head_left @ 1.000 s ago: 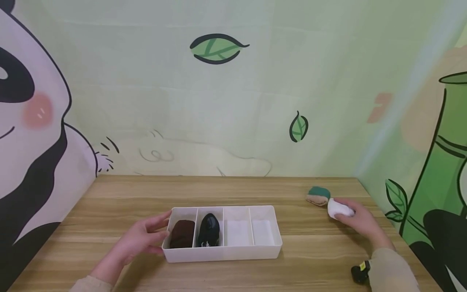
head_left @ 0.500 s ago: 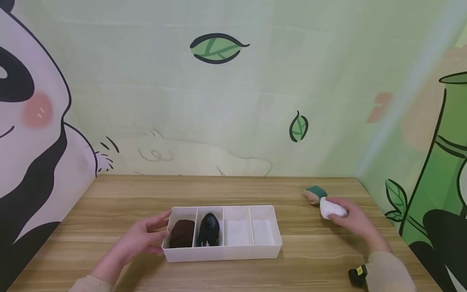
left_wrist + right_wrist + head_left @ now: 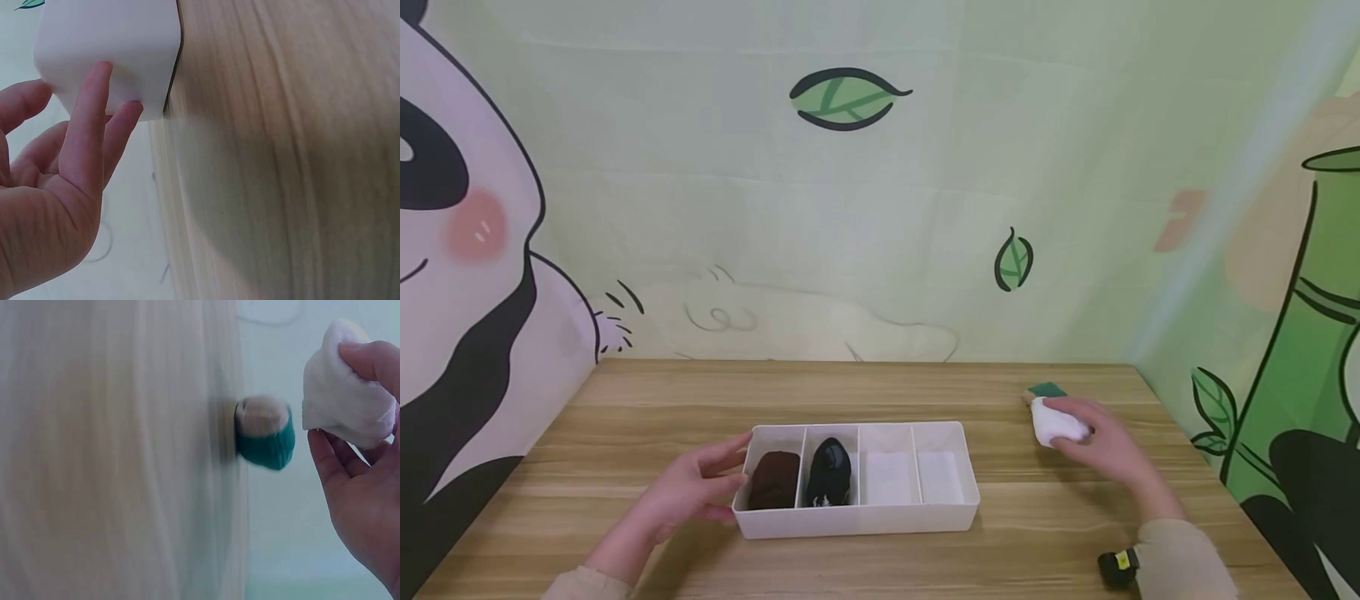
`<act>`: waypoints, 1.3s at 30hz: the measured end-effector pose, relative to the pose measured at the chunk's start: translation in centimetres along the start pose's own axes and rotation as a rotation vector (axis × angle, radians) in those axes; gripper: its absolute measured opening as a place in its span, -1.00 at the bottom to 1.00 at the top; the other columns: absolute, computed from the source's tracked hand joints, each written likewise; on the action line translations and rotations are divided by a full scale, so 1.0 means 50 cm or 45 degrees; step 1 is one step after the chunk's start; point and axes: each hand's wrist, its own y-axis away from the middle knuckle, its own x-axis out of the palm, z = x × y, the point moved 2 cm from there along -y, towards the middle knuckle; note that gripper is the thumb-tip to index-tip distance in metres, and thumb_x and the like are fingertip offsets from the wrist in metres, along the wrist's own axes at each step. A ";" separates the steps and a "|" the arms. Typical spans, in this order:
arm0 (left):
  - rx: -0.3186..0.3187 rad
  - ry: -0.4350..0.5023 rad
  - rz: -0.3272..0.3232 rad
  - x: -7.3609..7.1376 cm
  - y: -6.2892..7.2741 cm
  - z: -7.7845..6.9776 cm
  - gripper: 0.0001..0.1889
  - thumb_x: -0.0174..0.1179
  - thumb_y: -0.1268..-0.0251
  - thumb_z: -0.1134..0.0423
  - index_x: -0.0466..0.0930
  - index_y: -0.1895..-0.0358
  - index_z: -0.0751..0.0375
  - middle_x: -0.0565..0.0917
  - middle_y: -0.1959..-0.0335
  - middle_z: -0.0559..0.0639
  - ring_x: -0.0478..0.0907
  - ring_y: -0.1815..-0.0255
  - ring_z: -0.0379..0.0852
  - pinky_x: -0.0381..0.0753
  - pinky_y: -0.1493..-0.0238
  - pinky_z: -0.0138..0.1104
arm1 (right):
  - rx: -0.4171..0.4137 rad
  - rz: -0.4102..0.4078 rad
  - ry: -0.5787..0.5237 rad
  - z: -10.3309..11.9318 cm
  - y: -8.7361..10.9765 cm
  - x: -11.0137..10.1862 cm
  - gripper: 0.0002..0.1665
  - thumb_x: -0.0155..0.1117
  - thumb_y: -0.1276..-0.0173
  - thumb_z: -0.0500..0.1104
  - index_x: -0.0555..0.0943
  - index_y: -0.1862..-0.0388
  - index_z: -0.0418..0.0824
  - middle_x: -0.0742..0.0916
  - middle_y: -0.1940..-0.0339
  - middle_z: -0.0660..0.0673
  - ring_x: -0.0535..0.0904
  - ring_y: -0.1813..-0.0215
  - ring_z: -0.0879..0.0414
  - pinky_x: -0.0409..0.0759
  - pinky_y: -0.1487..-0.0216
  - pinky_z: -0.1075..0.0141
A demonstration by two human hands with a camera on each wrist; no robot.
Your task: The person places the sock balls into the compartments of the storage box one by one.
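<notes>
Between thumb and fingers my right hand [image 3: 1105,442] grips a rolled white cloth bundle [image 3: 344,390], like a balled-up pair of socks. It is held off the table, and in the head view it partly covers a green and beige cloth bundle [image 3: 265,431] lying on the table. My left hand [image 3: 688,487] touches the left end of a white divided box [image 3: 857,522] with nearly straight fingertips. From the left, its first compartment holds a brown folded cloth bundle [image 3: 777,481]; the second holds a glossy black item [image 3: 830,471] with small white marks. The two right compartments have nothing in them.
The wood-grain table [image 3: 880,392] runs back to a printed cloth backdrop [image 3: 880,208] with a panda, leaves and bamboo. A small black device [image 3: 1117,569] with a yellow label sits at the right wrist.
My right hand has moved left with the white cloth bundle, which now overlaps more of the green and beige one. That one shifted slightly left earlier. Left hand and box have stayed put.
</notes>
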 end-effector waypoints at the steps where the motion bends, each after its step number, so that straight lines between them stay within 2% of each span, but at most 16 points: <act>1: -0.001 0.001 -0.001 0.000 0.000 0.000 -0.27 0.24 -0.36 0.36 0.10 -0.53 0.33 0.17 -0.41 0.56 0.62 0.01 0.16 0.72 0.22 0.00 | -0.006 0.004 -0.001 0.005 -0.002 0.003 -0.38 0.48 -0.23 -0.22 0.56 -0.27 -0.26 0.51 -0.27 -0.41 0.45 -0.12 -0.26 0.47 0.06 0.04; 10: -0.002 0.010 -0.006 0.000 -0.001 0.002 -0.26 0.24 -0.36 0.35 0.10 -0.53 0.32 0.18 -0.41 0.56 0.63 0.01 0.18 0.72 0.20 0.02 | -0.075 -0.024 -0.007 0.049 -0.018 0.031 -0.38 0.52 -0.17 -0.22 0.59 -0.25 -0.18 0.53 -0.29 -0.36 0.46 -0.16 -0.26 0.50 0.01 0.00; 14: 0.003 0.001 -0.009 0.000 0.000 0.001 -0.26 0.25 -0.36 0.35 0.11 -0.52 0.32 0.18 -0.41 0.56 0.62 -0.01 0.18 0.72 0.21 0.00 | -0.135 -0.038 -0.042 0.066 -0.026 0.043 -0.37 0.54 -0.13 -0.26 0.61 -0.23 -0.18 0.58 -0.22 -0.29 0.48 -0.08 -0.15 0.51 0.04 0.07; 19: 0.008 -0.006 -0.016 -0.001 0.000 0.003 -0.27 0.25 -0.35 0.36 0.12 -0.52 0.32 0.19 -0.41 0.56 0.61 -0.02 0.17 0.73 0.23 -0.01 | -0.191 -0.054 -0.051 0.090 -0.034 0.051 -0.36 0.55 -0.11 -0.29 0.62 -0.22 -0.15 0.60 -0.21 -0.23 0.48 -0.09 -0.06 0.54 0.06 0.15; 24: 0.007 -0.007 -0.018 -0.002 0.000 0.006 -0.27 0.24 -0.36 0.36 0.12 -0.53 0.31 0.18 -0.41 0.56 0.61 -0.02 0.16 0.73 0.24 0.00 | -0.223 -0.047 -0.075 0.118 -0.037 0.060 -0.36 0.54 -0.11 -0.30 0.62 -0.22 -0.13 0.58 -0.25 -0.22 0.46 -0.14 -0.08 0.54 0.02 0.10; 32: 0.017 -0.006 -0.012 -0.002 0.001 0.006 -0.26 0.25 -0.35 0.36 0.12 -0.53 0.32 0.19 -0.41 0.57 0.60 -0.05 0.16 0.73 0.24 0.00 | -0.293 -0.042 -0.106 0.153 -0.044 0.081 -0.34 0.56 -0.08 -0.35 0.63 -0.21 -0.11 0.59 -0.24 -0.16 0.48 -0.18 -0.08 0.55 -0.04 0.15; 39: 0.019 -0.001 -0.009 -0.001 -0.001 0.005 -0.26 0.25 -0.35 0.36 0.12 -0.52 0.33 0.20 -0.40 0.56 0.54 -0.13 0.23 0.73 0.24 0.00 | -0.408 -0.046 -0.084 0.190 -0.047 0.100 -0.31 0.57 -0.03 -0.35 0.63 -0.20 -0.08 0.60 -0.24 -0.13 0.46 -0.24 -0.08 0.54 -0.09 0.09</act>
